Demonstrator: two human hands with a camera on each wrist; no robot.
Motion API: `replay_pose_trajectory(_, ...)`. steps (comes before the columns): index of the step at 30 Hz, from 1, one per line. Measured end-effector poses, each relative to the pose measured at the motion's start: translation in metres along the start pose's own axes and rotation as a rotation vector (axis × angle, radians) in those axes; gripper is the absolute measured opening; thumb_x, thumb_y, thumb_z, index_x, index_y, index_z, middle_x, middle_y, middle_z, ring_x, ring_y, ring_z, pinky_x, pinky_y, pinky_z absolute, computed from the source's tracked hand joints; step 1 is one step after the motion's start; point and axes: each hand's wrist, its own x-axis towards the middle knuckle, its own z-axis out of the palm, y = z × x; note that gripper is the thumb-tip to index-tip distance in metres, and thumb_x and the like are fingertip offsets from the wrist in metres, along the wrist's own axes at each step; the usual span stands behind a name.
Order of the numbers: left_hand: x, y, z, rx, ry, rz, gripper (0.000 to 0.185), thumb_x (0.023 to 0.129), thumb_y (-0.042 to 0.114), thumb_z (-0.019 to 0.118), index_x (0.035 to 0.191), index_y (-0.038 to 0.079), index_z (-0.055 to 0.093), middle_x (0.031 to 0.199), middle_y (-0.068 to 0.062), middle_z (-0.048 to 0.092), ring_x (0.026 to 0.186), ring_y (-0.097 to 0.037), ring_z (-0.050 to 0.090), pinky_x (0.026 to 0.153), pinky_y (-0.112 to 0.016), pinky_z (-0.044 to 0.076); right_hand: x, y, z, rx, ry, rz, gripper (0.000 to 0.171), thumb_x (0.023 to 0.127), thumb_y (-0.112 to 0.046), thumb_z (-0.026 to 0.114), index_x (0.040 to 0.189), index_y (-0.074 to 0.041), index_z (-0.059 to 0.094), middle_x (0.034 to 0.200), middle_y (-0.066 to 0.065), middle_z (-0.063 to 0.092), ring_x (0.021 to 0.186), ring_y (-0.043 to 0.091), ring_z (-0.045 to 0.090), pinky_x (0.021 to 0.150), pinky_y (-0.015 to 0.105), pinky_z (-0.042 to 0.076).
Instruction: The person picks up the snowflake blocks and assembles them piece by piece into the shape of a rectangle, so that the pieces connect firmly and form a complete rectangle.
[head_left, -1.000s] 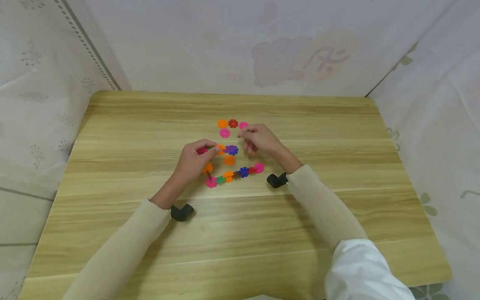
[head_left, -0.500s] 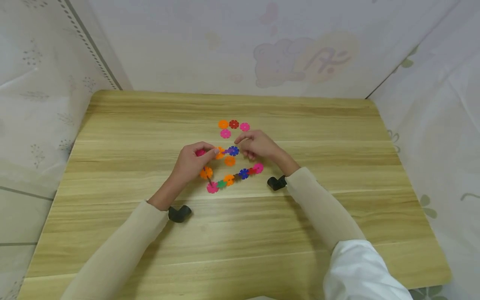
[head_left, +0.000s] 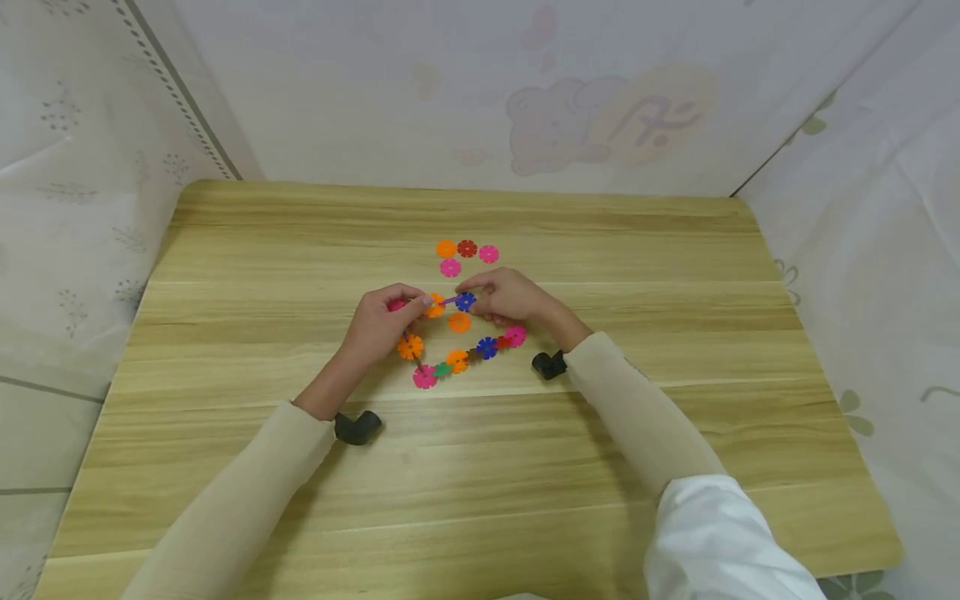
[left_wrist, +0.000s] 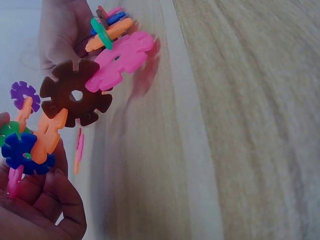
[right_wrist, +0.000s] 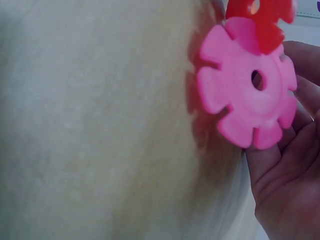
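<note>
My left hand pinches a chain of slotted plastic snowflake discs between thumb and fingers, near a green disc and a blue disc in the left wrist view. The chain bends round through a brown disc and a pink disc to a pink end disc. At its other end, a purple disc joins a blue end disc. My right hand grips that blue end disc by thumb and index finger; their exact contact is partly hidden.
Beyond the hands, loose discs lie flat on the wooden table: orange, red and two pink. Another orange disc is inside the chain's bend. A patterned curtain rises behind the table.
My right hand has come down and left from near the loose pink disc to the chain's blue end disc. The left hand has shifted slightly left, still holding the chain.
</note>
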Motion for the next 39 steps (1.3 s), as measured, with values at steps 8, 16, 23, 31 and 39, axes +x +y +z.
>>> replay_pose_trajectory(8, 0.0, 0.004, 0.002, -0.005, -0.011, -0.005, 0.035, 0.093, 0.04, 0.064, 0.107, 0.009, 0.07, 0.091, -0.02, 0.066, 0.073, -0.025, 0.058, 0.06, -0.023, 0.047, 0.001, -0.001, 0.001, -0.029, 0.006, 0.005, 0.027, 0.093, -0.014, 0.064, 0.12, -0.019, 0.063, 0.062, 0.005, 0.055, 0.046, 0.017, 0.044, 0.045, 0.025, 0.043)
replay_pose_trajectory(16, 0.001, 0.004, 0.003, -0.015, -0.007, -0.005, 0.035, 0.093, 0.042, 0.064, 0.106, 0.01, 0.07, 0.086, -0.021, 0.062, 0.069, -0.022, 0.054, 0.055, -0.022, 0.043, 0.002, -0.003, 0.0, -0.027, 0.045, 0.035, 0.028, 0.091, -0.018, 0.069, 0.111, -0.008, 0.052, 0.066, 0.007, 0.059, 0.047, 0.016, 0.049, 0.045, 0.024, 0.043)
replay_pose_trajectory(23, 0.0, 0.009, 0.004, -0.066, 0.014, -0.054, 0.033, 0.095, 0.038, 0.062, 0.103, 0.007, 0.07, 0.086, -0.017, 0.063, 0.069, -0.018, 0.057, 0.057, -0.022, 0.044, 0.001, -0.001, 0.001, -0.003, 0.051, 0.032, 0.019, 0.098, -0.023, 0.059, 0.105, -0.005, 0.055, 0.066, 0.006, 0.058, 0.045, 0.015, 0.046, 0.042, 0.022, 0.039)
replay_pose_trajectory(31, 0.003, 0.011, 0.004, -0.143, 0.019, -0.138, 0.035, 0.093, 0.038, 0.065, 0.104, 0.005, 0.069, 0.089, -0.001, 0.065, 0.069, -0.015, 0.062, 0.062, -0.022, 0.049, -0.005, -0.002, -0.001, 0.132, 0.07, -0.008, 0.02, 0.102, -0.02, 0.05, 0.097, -0.002, 0.058, 0.071, 0.01, 0.06, 0.049, 0.017, 0.051, 0.047, 0.024, 0.044)
replay_pose_trajectory(39, 0.005, 0.009, 0.006, -0.136, 0.005, -0.127, 0.034, 0.087, 0.038, 0.073, 0.096, 0.006, 0.068, 0.075, -0.009, 0.064, 0.062, -0.015, 0.056, 0.053, -0.022, 0.043, -0.014, -0.007, -0.005, 0.262, 0.047, -0.028, 0.018, 0.103, -0.018, 0.047, 0.103, -0.002, 0.056, 0.078, 0.016, 0.064, 0.058, 0.02, 0.056, 0.057, 0.029, 0.053)
